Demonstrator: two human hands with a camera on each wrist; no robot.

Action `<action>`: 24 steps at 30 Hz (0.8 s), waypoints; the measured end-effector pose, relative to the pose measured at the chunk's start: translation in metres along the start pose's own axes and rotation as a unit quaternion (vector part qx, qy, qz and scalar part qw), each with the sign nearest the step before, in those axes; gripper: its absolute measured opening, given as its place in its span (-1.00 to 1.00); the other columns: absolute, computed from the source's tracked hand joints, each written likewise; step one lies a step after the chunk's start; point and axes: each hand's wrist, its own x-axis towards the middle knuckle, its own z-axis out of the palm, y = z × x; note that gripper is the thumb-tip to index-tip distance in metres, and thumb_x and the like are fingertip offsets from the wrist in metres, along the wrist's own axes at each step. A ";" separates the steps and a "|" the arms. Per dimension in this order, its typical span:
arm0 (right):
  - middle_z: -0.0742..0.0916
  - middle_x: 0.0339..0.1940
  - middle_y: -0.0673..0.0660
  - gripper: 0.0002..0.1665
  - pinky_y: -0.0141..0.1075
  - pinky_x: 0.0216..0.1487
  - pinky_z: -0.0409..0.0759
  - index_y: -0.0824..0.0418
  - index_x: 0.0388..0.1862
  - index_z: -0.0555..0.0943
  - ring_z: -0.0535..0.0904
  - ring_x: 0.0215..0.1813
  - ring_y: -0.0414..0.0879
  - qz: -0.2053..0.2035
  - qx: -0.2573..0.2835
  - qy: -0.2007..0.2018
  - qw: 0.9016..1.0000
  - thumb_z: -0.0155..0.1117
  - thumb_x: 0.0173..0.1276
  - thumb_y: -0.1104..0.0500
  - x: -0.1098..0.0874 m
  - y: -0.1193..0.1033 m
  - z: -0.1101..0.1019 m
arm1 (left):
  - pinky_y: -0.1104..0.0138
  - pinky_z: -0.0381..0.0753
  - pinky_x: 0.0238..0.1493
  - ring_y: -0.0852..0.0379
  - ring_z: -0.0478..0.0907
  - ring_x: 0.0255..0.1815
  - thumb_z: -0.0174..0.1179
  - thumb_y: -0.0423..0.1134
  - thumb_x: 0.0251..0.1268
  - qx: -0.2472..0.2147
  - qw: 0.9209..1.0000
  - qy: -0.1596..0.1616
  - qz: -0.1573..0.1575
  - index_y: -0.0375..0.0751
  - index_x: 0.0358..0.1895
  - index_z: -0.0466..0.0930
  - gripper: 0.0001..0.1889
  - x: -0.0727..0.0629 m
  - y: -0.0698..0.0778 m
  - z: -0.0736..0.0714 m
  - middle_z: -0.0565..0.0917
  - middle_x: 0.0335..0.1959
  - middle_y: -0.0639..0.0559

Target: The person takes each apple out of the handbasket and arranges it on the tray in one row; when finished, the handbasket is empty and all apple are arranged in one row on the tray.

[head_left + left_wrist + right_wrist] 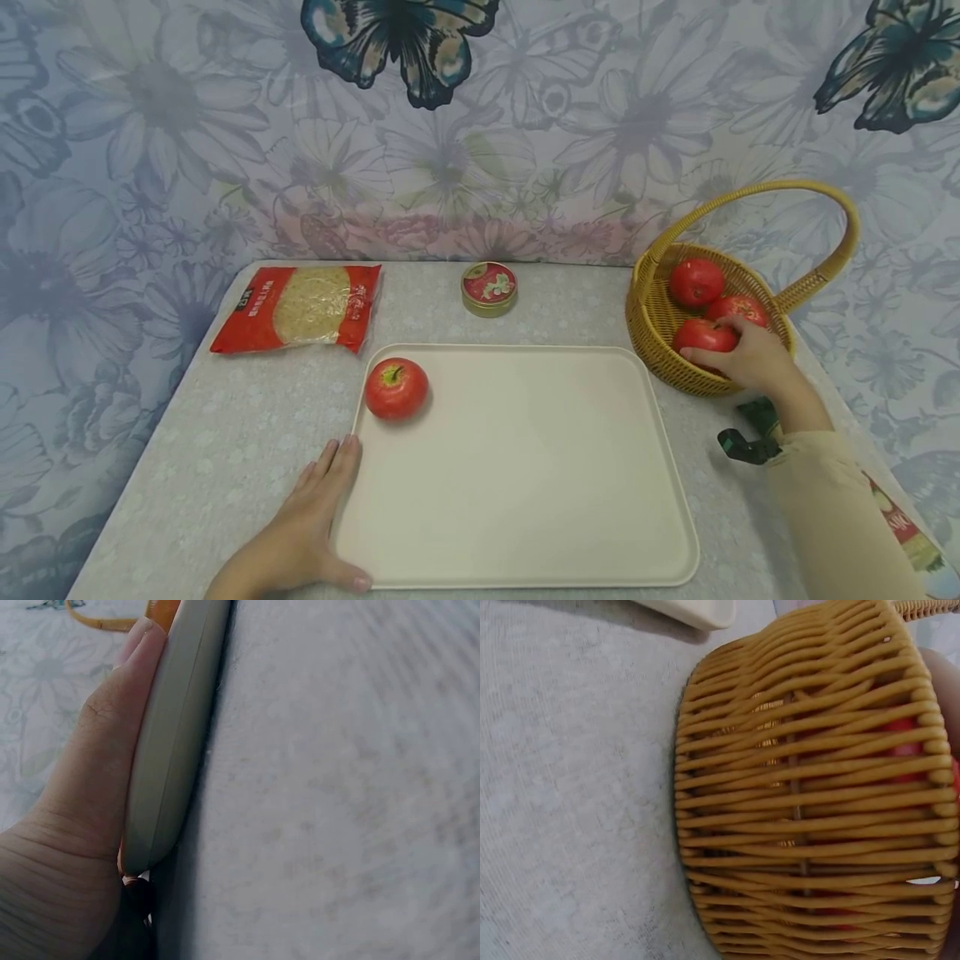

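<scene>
Right sleeve (840, 517) is nearest the camera, crossing the table's (210, 433) near right part, beside a printed pack (926, 554) it partly covers. Right hand (752, 360) is inside the wicker basket (660, 358) at the table's far right corner, thumb and fingers curled round the front apple (701, 336), near the basket's near rim. Rear apple (696, 282) and right apple (744, 307) sit just behind it. Right wrist view is mostly weave, red through the gaps; can't tell the grip from there. Left hand (300, 525) touches the tray (525, 467) at its near left corner: fingers straight at the left edge, thumb spread wide. Lone apple (397, 388) stands stem up in the tray's far left corner. Red packet (300, 307): table's far left corner. Tin (489, 289): far edge, between packet and basket. Dark green item (746, 447) near the basket, partly behind the forearm; can't tell what.
</scene>
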 end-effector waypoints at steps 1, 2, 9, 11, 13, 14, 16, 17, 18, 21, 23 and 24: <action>0.45 0.27 0.59 0.22 0.40 0.17 0.40 0.43 0.43 0.23 0.38 0.22 0.49 0.004 0.011 0.014 1.000 0.29 0.16 -0.46 -0.001 -0.001 0.000 | 0.48 -0.78 0.43 -0.23 -0.42 0.65 0.56 0.45 -0.73 -0.001 1.000 0.000 0.000 -0.01 0.63 -0.32 0.68 0.000 0.000 0.000 -0.25 0.67 -0.08; 0.44 0.29 0.58 0.23 0.40 0.17 0.41 0.41 0.45 0.21 0.38 0.23 0.47 0.008 0.028 0.028 0.999 0.30 0.15 -0.46 -0.002 -0.003 0.000 | 0.51 -0.78 0.41 -0.24 -0.41 0.65 0.55 0.45 -0.73 -0.001 1.000 0.002 0.004 -0.02 0.63 -0.31 0.68 -0.001 0.000 -0.001 -0.25 0.67 -0.09; 0.43 0.36 0.42 0.16 0.41 0.17 0.43 0.28 0.50 0.20 0.36 0.29 0.38 -0.005 0.109 0.125 0.986 0.38 0.15 -0.37 -0.014 -0.025 -0.005 | 0.33 -0.75 0.50 -0.23 -0.43 0.65 0.56 0.44 -0.73 -0.009 1.000 -0.002 0.002 -0.01 0.63 -0.31 0.68 -0.001 0.001 -0.003 -0.25 0.67 -0.09; 0.43 0.37 0.40 0.16 0.41 0.14 0.45 0.25 0.51 0.21 0.34 0.29 0.36 -0.013 0.112 0.144 0.983 0.41 0.13 -0.35 -0.018 -0.034 -0.006 | 0.24 -0.74 0.53 -0.25 -0.44 0.64 0.57 0.43 -0.72 -0.013 1.000 -0.002 0.004 -0.02 0.63 -0.31 0.68 0.000 0.001 -0.003 -0.25 0.67 -0.11; 0.45 0.36 0.37 0.15 0.39 0.11 0.48 0.23 0.50 0.23 0.36 0.26 0.34 -0.026 0.116 0.158 0.980 0.45 0.11 -0.32 -0.023 -0.045 -0.008 | 0.38 -0.76 0.48 -0.23 -0.44 0.65 0.56 0.44 -0.72 -0.008 1.000 -0.002 0.003 -0.01 0.63 -0.31 0.67 0.000 0.001 -0.003 -0.25 0.67 -0.09; 0.45 0.35 0.36 0.14 0.39 0.10 0.49 0.22 0.49 0.24 0.37 0.26 0.33 -0.033 0.117 0.162 0.979 0.47 0.09 -0.31 -0.026 -0.051 -0.008 | 0.44 -0.77 0.45 -0.25 -0.43 0.64 0.56 0.44 -0.71 -0.007 1.000 0.001 0.008 -0.02 0.63 -0.31 0.67 0.000 0.000 -0.003 -0.24 0.67 -0.11; 0.46 0.35 0.34 0.12 0.39 0.10 0.49 0.20 0.47 0.28 0.37 0.27 0.31 -0.052 0.117 0.168 0.978 0.51 0.06 -0.27 -0.030 -0.063 -0.008 | 0.59 -0.77 0.37 -0.28 -0.41 0.64 0.54 0.46 -0.70 -0.002 1.000 0.006 0.020 -0.05 0.63 -0.30 0.67 0.000 -0.001 -0.003 -0.23 0.66 -0.14; 0.47 0.34 0.33 0.10 0.39 0.10 0.49 0.18 0.46 0.30 0.37 0.27 0.30 -0.062 0.118 0.169 0.976 0.54 0.04 -0.26 -0.032 -0.070 -0.008 | 0.65 -0.76 0.32 -0.30 -0.40 0.64 0.54 0.47 -0.71 0.000 1.000 0.009 0.026 -0.06 0.63 -0.29 0.67 0.000 -0.001 -0.003 -0.22 0.66 -0.15; 0.48 0.34 0.31 0.09 0.38 0.11 0.48 0.17 0.44 0.31 0.37 0.28 0.29 -0.074 0.121 0.169 0.975 0.56 0.03 -0.24 -0.033 -0.076 -0.007 | 0.71 -0.75 0.27 -0.29 -0.39 0.64 0.53 0.48 -0.71 0.005 1.000 0.012 0.028 -0.07 0.63 -0.29 0.67 -0.001 -0.001 -0.003 -0.21 0.66 -0.15; 0.50 0.33 0.27 0.05 0.38 0.15 0.46 0.14 0.40 0.36 0.37 0.31 0.24 -0.109 0.123 0.164 0.973 0.60 -0.01 -0.20 -0.036 -0.094 -0.001 | 0.75 -0.74 0.24 -0.29 -0.38 0.64 0.53 0.48 -0.71 0.007 0.999 0.012 0.030 -0.06 0.63 -0.28 0.67 -0.001 -0.001 -0.002 -0.20 0.66 -0.14; 0.53 0.30 0.23 0.02 0.36 0.16 0.46 0.14 0.36 0.39 0.39 0.31 0.20 -0.134 0.126 0.156 0.971 0.62 -0.03 -0.17 -0.037 -0.106 0.006 | 0.73 -0.75 0.26 -0.28 -0.38 0.64 0.53 0.48 -0.71 0.006 1.000 0.011 0.028 -0.05 0.63 -0.28 0.67 -0.001 0.000 -0.002 -0.21 0.66 -0.13; 0.53 0.29 0.22 0.02 0.35 0.17 0.47 0.15 0.35 0.40 0.40 0.30 0.19 -0.144 0.126 0.150 0.970 0.62 -0.04 -0.17 -0.037 -0.112 0.010 | 0.72 -0.75 0.26 -0.27 -0.39 0.64 0.53 0.48 -0.71 0.006 1.000 0.010 0.027 -0.05 0.63 -0.29 0.67 -0.001 0.000 -0.002 -0.21 0.66 -0.12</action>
